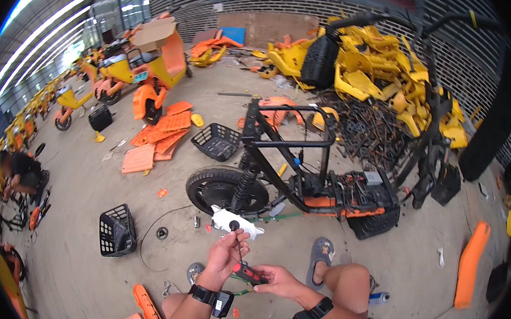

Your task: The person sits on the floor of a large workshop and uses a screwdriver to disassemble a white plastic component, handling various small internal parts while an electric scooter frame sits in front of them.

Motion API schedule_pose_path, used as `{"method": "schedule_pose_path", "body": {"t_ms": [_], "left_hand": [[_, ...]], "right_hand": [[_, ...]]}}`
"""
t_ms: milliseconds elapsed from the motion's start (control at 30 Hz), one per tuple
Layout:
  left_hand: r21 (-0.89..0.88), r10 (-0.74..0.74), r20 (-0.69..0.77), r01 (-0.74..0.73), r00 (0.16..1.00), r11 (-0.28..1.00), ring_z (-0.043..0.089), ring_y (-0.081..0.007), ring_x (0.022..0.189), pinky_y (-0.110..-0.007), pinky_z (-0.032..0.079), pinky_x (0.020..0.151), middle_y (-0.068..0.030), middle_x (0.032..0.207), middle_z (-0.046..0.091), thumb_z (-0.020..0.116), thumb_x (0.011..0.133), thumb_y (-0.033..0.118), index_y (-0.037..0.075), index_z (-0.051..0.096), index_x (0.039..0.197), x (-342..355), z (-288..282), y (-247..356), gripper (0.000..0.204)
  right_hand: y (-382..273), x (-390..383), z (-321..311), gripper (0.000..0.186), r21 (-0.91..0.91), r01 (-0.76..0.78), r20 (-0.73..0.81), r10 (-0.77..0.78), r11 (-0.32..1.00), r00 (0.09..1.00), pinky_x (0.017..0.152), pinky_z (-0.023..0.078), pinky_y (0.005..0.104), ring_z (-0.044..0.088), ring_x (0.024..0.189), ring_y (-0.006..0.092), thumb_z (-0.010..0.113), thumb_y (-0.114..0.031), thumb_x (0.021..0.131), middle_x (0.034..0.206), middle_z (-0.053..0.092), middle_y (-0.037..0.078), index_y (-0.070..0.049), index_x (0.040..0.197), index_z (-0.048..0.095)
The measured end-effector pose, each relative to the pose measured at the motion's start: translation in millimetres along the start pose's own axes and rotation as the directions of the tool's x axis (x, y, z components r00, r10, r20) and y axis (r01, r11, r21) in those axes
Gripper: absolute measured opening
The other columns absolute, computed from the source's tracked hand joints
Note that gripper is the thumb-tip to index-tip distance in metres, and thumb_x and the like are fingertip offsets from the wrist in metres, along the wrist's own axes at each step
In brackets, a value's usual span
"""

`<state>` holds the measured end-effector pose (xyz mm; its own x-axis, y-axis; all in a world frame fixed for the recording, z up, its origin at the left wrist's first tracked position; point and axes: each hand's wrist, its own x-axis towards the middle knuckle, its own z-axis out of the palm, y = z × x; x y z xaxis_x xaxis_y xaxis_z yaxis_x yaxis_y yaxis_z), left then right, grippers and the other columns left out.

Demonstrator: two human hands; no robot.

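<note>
My left hand point(224, 257) is closed, its fingertips pinching at a small round black piece point(234, 225). A thin dark shaft or cord runs down from there to a red-and-black handheld tool point(248, 274), whose exact kind I cannot make out. My right hand point(279, 282) is wrapped round the tool's black end. Just beyond my left hand lies a white sheet-like piece point(221, 218), by the rear wheel point(204, 190) of a stripped black scooter frame point(287, 144). Black bands with small boxes are strapped to both wrists.
Black plastic baskets point(117, 230) lie at left and beyond the wheel. A small sprocket point(162, 233) and a thin cable are on the concrete floor. Orange panels point(471, 263) lie right and far left; yellow body parts point(367, 60) are heaped behind. A person point(22, 175) crouches at far left.
</note>
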<state>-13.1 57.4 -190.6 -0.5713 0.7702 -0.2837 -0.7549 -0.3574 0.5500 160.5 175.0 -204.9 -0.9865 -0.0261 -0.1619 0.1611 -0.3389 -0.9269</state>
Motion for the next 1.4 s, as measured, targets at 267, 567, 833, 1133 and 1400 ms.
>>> {"method": "schedule_pose_path", "body": {"t_ms": [267, 567, 833, 1133, 1400], "left_hand": [[-0.009, 0.080, 0.029, -0.080, 0.996, 0.997, 0.062, -0.0200, 0.085, -0.035, 0.052, 0.079, -0.0171, 0.111, 0.068, 0.050, 0.103, 0.019, -0.004, 0.056, 0.121, -1, 3, 4, 0.030], [0.090, 0.146, 0.044, -0.150, 0.988, 0.985, 0.061, -0.0158, 0.080, -0.030, 0.049, 0.071, -0.0146, 0.106, 0.069, 0.047, 0.104, 0.019, 0.000, 0.061, 0.112, -10, 13, 11, 0.025], [0.298, 0.284, 0.142, -0.315, 0.948, 0.901, 0.044, -0.0092, 0.059, -0.025, 0.037, 0.058, -0.0072, 0.081, 0.062, 0.045, 0.105, 0.014, 0.000, 0.059, 0.100, -16, 27, 12, 0.020], [0.779, 0.475, 0.224, -0.449, 0.851, 0.437, 0.048, -0.0052, 0.062, -0.022, 0.038, 0.055, 0.0043, 0.075, 0.057, 0.056, 0.099, 0.010, -0.004, 0.066, 0.099, -33, 43, 5, 0.016], [0.823, 0.328, 0.535, -0.568, 0.778, 0.004, 0.058, -0.0213, 0.056, -0.033, 0.045, 0.054, -0.0115, 0.064, 0.061, 0.066, 0.088, 0.004, -0.002, 0.068, 0.088, -38, 42, -13, 0.007]], "right_hand": [[-14, -4, -5, 0.054, -0.231, 0.031, 0.001, -0.031, 0.973, 1.000, 0.098, 0.047, 0.0304, 0.058, 0.111, 0.0140, 0.069, 0.006, 0.084, 0.124, 0.063, 0.009, 0.004, 0.135, 0.053], [-16, -10, -6, 0.052, -0.539, 0.158, 0.124, -0.108, 0.827, 0.986, 0.096, 0.047, 0.0312, 0.062, 0.107, 0.0158, 0.070, -0.001, 0.081, 0.121, 0.066, 0.009, -0.003, 0.132, 0.058], [4, -8, -10, 0.050, -0.261, 0.028, -0.087, -0.052, 0.965, 0.995, 0.091, 0.049, 0.0295, 0.061, 0.102, 0.0127, 0.064, 0.006, 0.082, 0.113, 0.066, 0.008, 0.002, 0.131, 0.055], [-34, -15, -31, 0.029, 0.226, 0.219, -0.549, -0.061, 0.949, 0.834, 0.057, 0.039, 0.0245, 0.050, 0.065, 0.0093, 0.061, -0.007, 0.088, 0.094, 0.062, 0.006, 0.000, 0.116, 0.055], [-77, -33, -21, 0.039, 0.329, 0.142, -0.378, -0.008, 0.934, 0.926, 0.048, 0.033, 0.0194, 0.041, 0.052, 0.0032, 0.062, -0.025, 0.096, 0.097, 0.065, 0.007, 0.003, 0.123, 0.057]]}}
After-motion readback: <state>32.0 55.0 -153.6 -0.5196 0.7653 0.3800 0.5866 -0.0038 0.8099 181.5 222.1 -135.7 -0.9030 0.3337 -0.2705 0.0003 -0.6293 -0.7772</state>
